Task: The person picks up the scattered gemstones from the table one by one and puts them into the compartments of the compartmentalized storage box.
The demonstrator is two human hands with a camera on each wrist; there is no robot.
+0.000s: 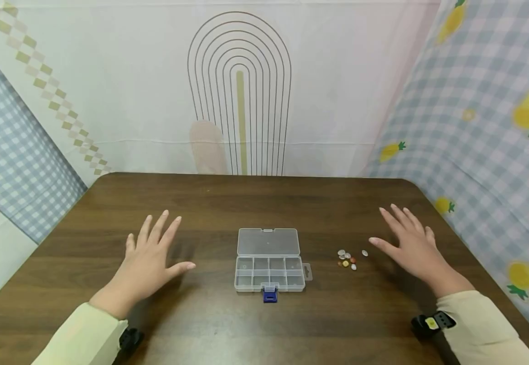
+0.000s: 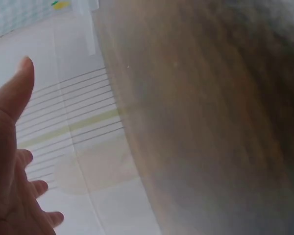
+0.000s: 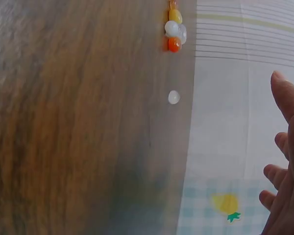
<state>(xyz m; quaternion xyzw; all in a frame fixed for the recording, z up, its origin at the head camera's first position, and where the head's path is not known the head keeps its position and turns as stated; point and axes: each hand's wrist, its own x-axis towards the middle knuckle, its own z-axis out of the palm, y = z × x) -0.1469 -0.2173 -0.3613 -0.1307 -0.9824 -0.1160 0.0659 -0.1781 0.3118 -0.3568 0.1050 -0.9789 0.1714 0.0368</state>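
Note:
A clear plastic compartment box [image 1: 270, 274] stands on the brown table with its lid [image 1: 268, 242] raised toward the back. Its small compartments look bare, and a blue latch [image 1: 270, 295] sticks out at the front. To the box's right lies a loose group of small smooth stones, among them a yellow stone [image 1: 345, 263], an orange stone [image 3: 174, 44] and a white stone [image 3: 173, 97] set apart. My left hand [image 1: 143, 266] hovers left of the box, fingers spread, holding nothing. My right hand [image 1: 412, 251], likewise spread and holding nothing, is just right of the stones.
The wooden table [image 1: 264, 334] has rounded far corners. A white cloth [image 1: 337, 91] with printed arches hangs behind it, and a blue checked cloth [image 1: 488, 142] with yellow fruit borders the right side. Each wrist wears a black strapped device [image 1: 433, 323].

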